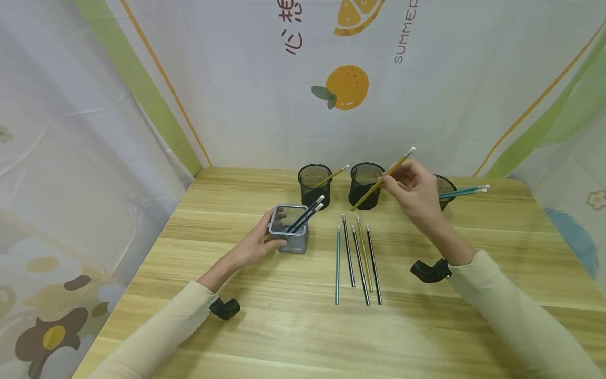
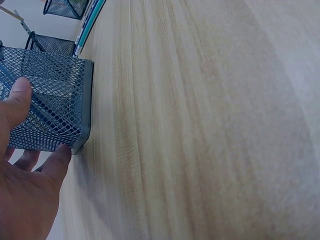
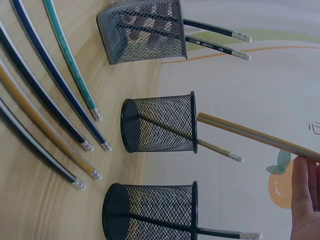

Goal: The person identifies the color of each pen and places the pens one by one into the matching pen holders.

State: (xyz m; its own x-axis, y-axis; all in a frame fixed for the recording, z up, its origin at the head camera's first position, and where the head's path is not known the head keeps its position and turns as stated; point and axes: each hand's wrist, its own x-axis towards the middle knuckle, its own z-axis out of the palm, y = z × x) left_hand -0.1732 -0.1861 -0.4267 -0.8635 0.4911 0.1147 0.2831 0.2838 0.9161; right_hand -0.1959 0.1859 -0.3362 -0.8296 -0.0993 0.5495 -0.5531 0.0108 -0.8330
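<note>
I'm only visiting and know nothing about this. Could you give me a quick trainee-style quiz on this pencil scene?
1. What colour is the pencil in the right hand?
2. True or false: the square grey holder in the left hand is empty.
3. How many loose pencils lie on the table? a) three b) five c) seven

Key:
1. Yellow.
2. False; two dark pencils lean in it.
3. b

White cloth [image 1: 236,79] hangs as backdrop, marked with a printed orange [image 1: 347,87]. Directly above the printed orange: a citrus slice print [image 1: 358,20]. Above left of it: brown characters [image 1: 292,23]; above right: "SUMMER" lettering [image 1: 405,31]. Well left and well right of it: green bands [image 1: 137,89]. Far lower left of it: a brown flower print [image 1: 71,322]. Below it: a wood-grain tabletop [image 1: 284,326].
</note>
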